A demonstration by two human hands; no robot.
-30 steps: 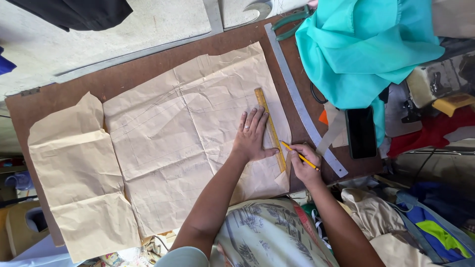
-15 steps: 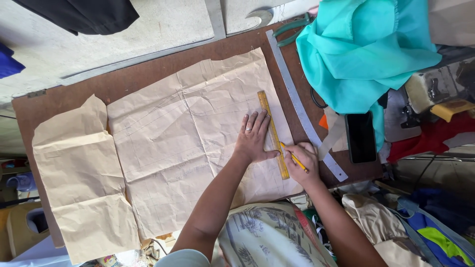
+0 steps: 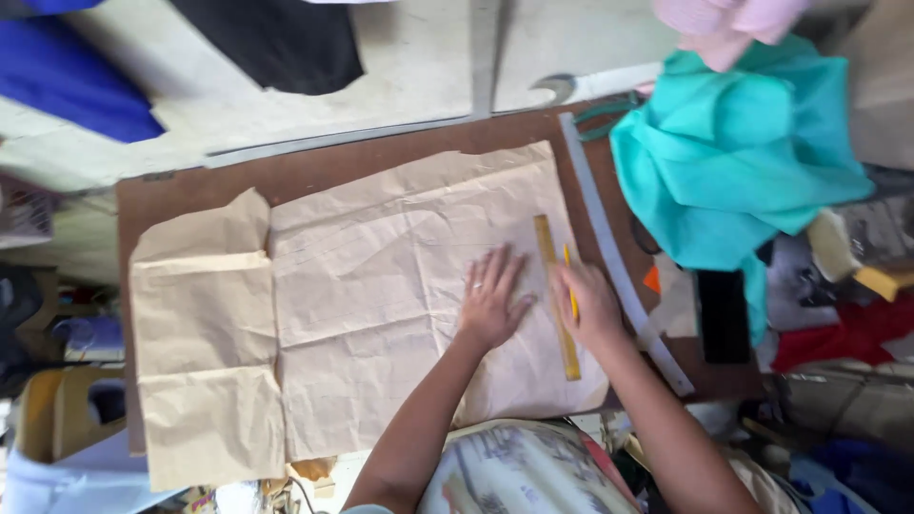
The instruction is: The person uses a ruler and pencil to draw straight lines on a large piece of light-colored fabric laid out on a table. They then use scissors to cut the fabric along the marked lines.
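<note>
Left of the yellow ruler (image 3: pixel 546 243), presses the open left hand (image 3: pixel 490 305) flat on tan paper (image 3: pixel 381 286), lifted off the ruler since a second ago. Right of it, grips a pencil (image 3: pixel 569 276) in the closed right hand (image 3: pixel 590 312), shifted up along its edge. Just beyond the ruler: paper edge, grey curve (image 3: pixel 609 257), little bench (image 3: pixel 190 186) room.

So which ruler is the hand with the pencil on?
The yellow ruler, straight on the paper. The right hand rests there; the grey curved ruler lies untouched beside.

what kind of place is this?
Probably a tailoring or sewing workshop: creased brown pattern paper on a brown worktable, a yellow straight ruler with a long grey curved ruler, and heaped teal fabric.
</note>
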